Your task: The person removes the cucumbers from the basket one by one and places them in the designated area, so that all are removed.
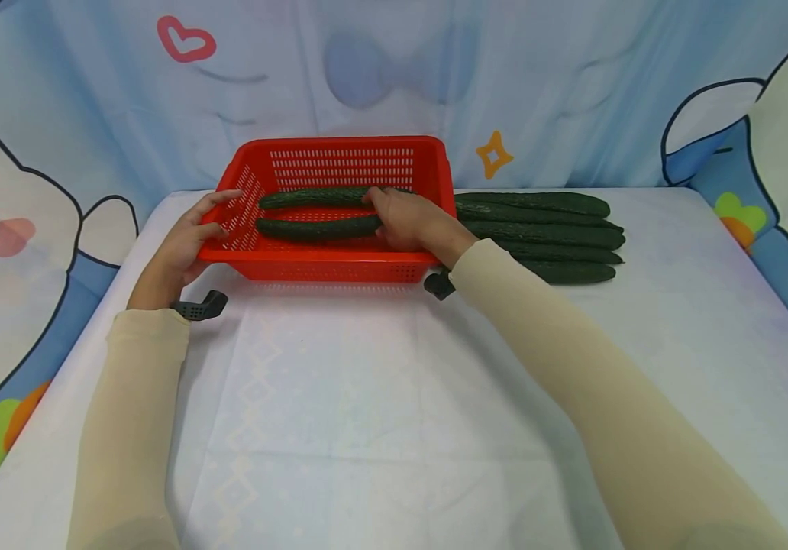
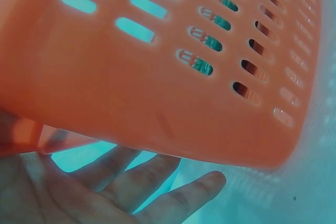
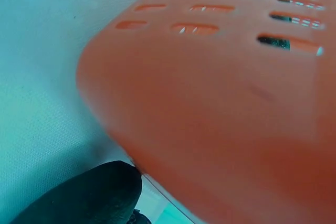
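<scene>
A red plastic basket [image 1: 339, 271] with slotted walls stands on the table, and two long dark green cucumbers lie lengthwise in it. My right hand [image 1: 411, 221] reaches over the basket's right wall and holds the front cucumber [image 1: 318, 229] by its right end. Its fingers also overlap the rear cucumber [image 1: 311, 198]; the palm hides both right ends. My left hand [image 1: 184, 241] rests at the left rim, its fingers spread and fairly straight over the edge. In the left wrist view these fingers [image 2: 178, 200] show beyond the rim, beside the slotted outer wall [image 2: 121, 77].
Several more cucumbers [image 1: 545, 229] lie side by side on the table just right of the basket, partly behind my right forearm. A white cloth [image 1: 339, 412] covers the table. A printed blue curtain [image 1: 559, 92] hangs behind. Black devices [image 1: 205, 305] sit at both wrists.
</scene>
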`<state>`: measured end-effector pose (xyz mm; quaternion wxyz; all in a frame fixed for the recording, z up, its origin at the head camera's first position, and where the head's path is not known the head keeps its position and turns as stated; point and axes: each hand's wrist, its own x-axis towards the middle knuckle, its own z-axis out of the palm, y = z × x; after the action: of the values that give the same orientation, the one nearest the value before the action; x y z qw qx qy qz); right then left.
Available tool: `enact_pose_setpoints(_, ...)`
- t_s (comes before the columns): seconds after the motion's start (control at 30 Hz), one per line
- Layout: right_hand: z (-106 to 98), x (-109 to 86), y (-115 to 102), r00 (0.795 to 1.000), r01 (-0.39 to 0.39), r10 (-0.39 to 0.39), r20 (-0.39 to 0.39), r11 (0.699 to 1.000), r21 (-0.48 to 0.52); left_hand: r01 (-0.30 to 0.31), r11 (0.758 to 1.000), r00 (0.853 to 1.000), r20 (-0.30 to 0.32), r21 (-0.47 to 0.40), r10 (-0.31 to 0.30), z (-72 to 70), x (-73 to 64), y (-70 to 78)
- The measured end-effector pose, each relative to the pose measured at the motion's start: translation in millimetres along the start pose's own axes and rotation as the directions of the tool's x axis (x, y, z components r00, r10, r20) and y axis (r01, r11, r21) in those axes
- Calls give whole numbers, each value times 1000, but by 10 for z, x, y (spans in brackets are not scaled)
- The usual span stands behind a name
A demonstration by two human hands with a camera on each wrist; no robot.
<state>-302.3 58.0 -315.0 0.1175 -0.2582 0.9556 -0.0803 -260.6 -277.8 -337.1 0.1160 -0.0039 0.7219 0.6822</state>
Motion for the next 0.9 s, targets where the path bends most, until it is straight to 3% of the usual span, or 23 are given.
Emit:
enact_pose_setpoints(0.37,3,-28,-2,988,48,-29,-150,992,120,-6,1000,1000,-4,7,6,1,3,9)
enact_pose_setpoints(0.73,8,-30,3,988,95,-74,-136,984,151,-9,1000,1000,-7,4,9,-20,12,-22)
enact_pose_setpoints(0.9,4,-59,10,982,118,-83,-172,971,206,-9,1000,1000,-5,-1,9,-14,10,-17)
